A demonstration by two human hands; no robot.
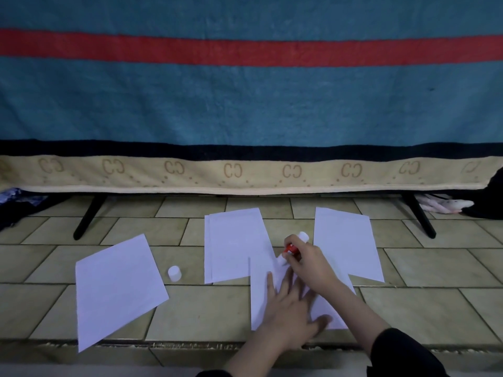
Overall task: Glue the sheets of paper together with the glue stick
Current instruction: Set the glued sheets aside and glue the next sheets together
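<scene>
Four white sheets lie on tiled floor (206, 317); right hand (307, 265) holds glue stick (292, 248); left hand (291, 308) flat on nearest sheet (261, 300); striped blanket (245, 104) beyond.

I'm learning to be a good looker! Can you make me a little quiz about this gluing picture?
1. True or false: the glue stick has its cap on.
2. Which hand presses the near sheet flat? A) left B) right
3. What does the glue tip touch?

Key: 1. False, the cap stands on the tiled floor. 2. A, the left hand; the right hand grips the glue stick. 3. The near sheet's top edge.
</scene>
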